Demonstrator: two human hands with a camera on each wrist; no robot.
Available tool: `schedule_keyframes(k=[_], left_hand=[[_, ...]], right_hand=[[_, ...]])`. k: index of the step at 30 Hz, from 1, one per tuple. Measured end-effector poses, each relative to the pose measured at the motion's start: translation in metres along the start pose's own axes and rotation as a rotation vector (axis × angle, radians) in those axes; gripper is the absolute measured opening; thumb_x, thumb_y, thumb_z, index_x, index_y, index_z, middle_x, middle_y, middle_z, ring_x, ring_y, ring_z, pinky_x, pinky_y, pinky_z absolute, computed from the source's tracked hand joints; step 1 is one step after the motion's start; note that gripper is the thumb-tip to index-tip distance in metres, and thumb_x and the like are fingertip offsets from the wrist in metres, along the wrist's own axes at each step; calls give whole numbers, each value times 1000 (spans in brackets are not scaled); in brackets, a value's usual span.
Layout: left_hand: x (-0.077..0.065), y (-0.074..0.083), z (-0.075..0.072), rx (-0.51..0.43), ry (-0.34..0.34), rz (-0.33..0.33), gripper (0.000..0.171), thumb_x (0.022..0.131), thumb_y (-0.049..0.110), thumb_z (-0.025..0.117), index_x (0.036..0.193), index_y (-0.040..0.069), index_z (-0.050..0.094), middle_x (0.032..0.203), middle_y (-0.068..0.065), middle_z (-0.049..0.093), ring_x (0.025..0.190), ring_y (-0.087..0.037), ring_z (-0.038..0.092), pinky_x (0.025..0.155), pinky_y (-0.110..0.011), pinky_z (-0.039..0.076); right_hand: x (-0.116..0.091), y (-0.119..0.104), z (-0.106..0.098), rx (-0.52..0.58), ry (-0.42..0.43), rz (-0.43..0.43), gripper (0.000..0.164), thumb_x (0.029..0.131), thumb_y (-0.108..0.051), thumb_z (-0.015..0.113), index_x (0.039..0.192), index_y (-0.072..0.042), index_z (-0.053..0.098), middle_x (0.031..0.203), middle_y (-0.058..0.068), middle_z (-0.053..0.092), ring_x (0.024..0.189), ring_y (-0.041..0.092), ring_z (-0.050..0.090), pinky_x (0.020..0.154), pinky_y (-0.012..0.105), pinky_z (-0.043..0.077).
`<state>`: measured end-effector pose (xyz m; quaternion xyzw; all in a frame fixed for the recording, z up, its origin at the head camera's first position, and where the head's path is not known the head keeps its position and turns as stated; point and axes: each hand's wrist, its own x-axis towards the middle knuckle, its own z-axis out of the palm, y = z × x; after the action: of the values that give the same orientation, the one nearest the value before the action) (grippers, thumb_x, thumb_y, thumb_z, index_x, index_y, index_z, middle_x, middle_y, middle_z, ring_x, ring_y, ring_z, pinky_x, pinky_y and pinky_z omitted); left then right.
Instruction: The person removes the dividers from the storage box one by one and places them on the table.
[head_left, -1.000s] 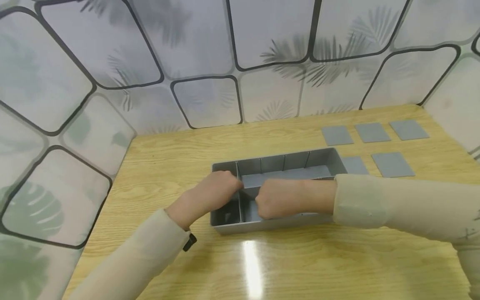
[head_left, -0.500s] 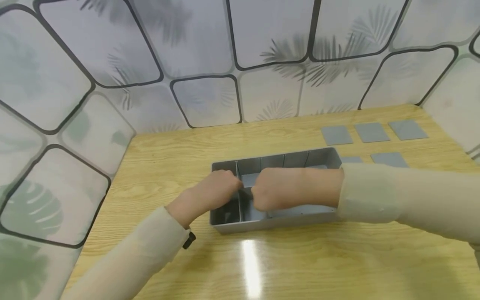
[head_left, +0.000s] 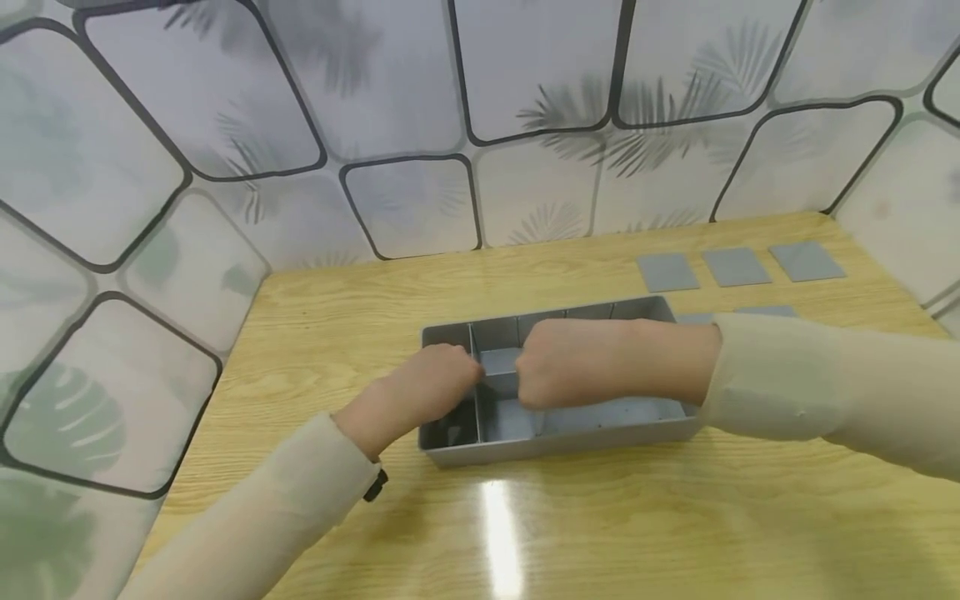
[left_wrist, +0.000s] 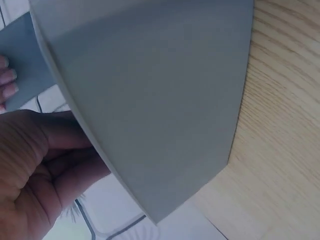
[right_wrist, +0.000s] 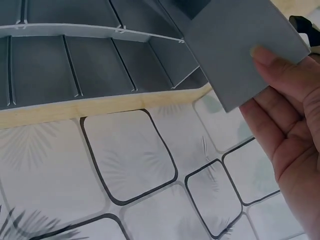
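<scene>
Right hand: just right of the head view's centre, the right hand (head_left: pixel 566 364) is over the box and pinches a square divider plate, thumb on one face and fingers behind.
Divider plate: in the right wrist view this flat gray divider plate (right_wrist: pixel 240 55) is at upper right, tilted, one corner pointing down.
Left hand: left of the head view's centre, the left hand (head_left: pixel 423 383) is bent over the box's left end; its fingertips are hidden, so I cannot tell whether it grips anything.
Gap between hands: near each other, apart.
Compartment box: the long gray compartment box (head_left: pixel 562 450) sits at the centre of the head view; its outer wall fills the middle of the left wrist view.
Crosswise partition: a thin crosswise partition (head_left: pixel 477 421) sets off the left end compartment, with the left hand just beside it.
Lengthwise partition: the lengthwise partition (right_wrist: pixel 90 31) crosses the upper left of the right wrist view, above a row of upright ribs.
Loose plates: in the head view's right half, three gray square plates (head_left: pixel 736 267) lie in a far row; two nearer plates (head_left: pixel 765 311) are partly covered by the right sleeve (head_left: pixel 825 383).
Wristband: black wristband (head_left: pixel 376 486) at the left sleeve's (head_left: pixel 247 517) cuff.
Table: yellowish wood-grain table (head_left: pixel 337 317), glare at bottom centre.
Backdrop: pale leaf-print backdrop (head_left: pixel 405 83) across the top.
</scene>
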<state>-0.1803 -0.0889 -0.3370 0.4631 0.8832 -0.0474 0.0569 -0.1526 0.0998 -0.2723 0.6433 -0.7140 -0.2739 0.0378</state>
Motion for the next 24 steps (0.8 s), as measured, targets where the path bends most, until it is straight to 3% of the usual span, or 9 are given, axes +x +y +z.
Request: schedule_keyframes(k=[5,13,18,24], left_hand=[[1,1,2,46,41,28,19,79,-4,54,69,11,61,60,1,57,50,-8,36,45,-24,39],[3,-3,2,-43,14,-41,16,82,0,53,83,10,66,69,-1,62,55,-9,48,50,-27,46],[-1,-10,-1,-79,19,-52,24,82,-1,53,100,10,65,80,-4,66,65,-15,58,52,-28,49],[-17,-16,-8,-125,54,-111,32,82,5,56,114,4,58,95,-9,66,79,-21,61,64,-31,52]], right_hand=[[-4,1,-6,-48,25,10,29,72,0,56,55,-19,43,51,-8,26,49,9,17,41,21,16],[-10,8,-9,114,-28,84,25,75,-3,55,57,-19,48,50,-8,39,46,8,25,39,21,25],[-19,13,-14,142,-33,108,23,76,-5,56,58,-19,51,50,-7,46,43,8,33,39,22,32],[-30,14,-15,115,-24,129,29,71,3,56,55,-18,45,47,-7,38,46,8,23,40,21,20]])
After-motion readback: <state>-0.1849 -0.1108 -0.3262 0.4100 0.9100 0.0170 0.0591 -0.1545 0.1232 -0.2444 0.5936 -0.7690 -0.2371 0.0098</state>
